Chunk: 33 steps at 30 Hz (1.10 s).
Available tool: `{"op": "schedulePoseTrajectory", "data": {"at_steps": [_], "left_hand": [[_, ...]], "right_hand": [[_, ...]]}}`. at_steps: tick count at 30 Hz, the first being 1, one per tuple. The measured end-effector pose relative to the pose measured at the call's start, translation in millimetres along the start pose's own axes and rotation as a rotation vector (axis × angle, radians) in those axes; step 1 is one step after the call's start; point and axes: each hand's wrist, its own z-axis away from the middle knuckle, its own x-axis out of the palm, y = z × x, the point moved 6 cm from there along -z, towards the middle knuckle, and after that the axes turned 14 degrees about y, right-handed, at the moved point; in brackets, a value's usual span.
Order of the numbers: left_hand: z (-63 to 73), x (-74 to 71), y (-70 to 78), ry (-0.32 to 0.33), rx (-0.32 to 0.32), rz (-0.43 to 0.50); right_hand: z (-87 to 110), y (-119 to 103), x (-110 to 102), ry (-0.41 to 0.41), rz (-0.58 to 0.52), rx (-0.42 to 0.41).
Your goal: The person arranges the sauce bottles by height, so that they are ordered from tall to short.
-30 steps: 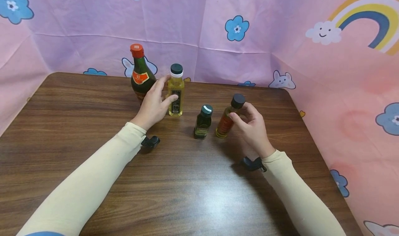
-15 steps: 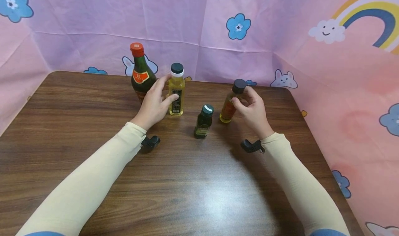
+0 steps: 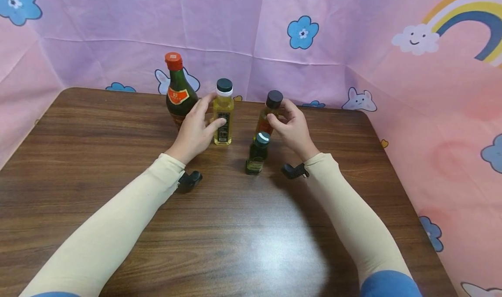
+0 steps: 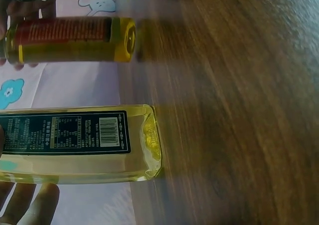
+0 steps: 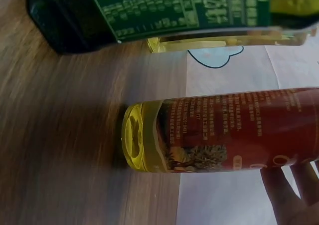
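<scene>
Leftward goes the red-labelled oil bottle with the right hand: half a second ago it stood clear to the right of the small dark-green bottle, and now it is behind it. The left hand and the other bottles look unmoved.

Nearest is bare wood-grain tabletop, then the small dark-green bottle, upright and untouched. Just beyond, the right hand pinches the red-labelled oil bottle between thumb and fingers, high up beneath its black cap. It leans slightly; whether its base touches the wood I cannot tell. It looks like a stiff, slim cylinder, probably light enough for one hand, though the liquid should weight its bottom and let it swing under so high a hold. A grip around the label would likely be steadier; bare walls could be slick if oily, and fragile if glass.

To the left, the left hand grips the square yellow oil bottle, thumb on the front; its flat faces should resist turning. Behind that hand stands the tall red-capped green bottle, probably the heaviest, best held around the body. Farthest hangs the printed cloth.
</scene>
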Motion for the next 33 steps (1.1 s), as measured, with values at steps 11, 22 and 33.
{"op": "schedulePoseTrajectory", "data": {"at_steps": [11,22,33], "left_hand": [[2.9,-0.1,0.6,-0.007,0.001,-0.009],[2.8,-0.5,-2.2,0.005,0.006,0.004],[3.5,-1.0,-0.8,0.008,0.016,-0.006]], "right_hand": [[0.6,5.0,15.0,-0.029,-0.013,0.052],[0.1,9.6,19.3,-0.084,-0.03,0.102],[-0.6,8.3,19.0,-0.072,-0.01,0.127]]}}
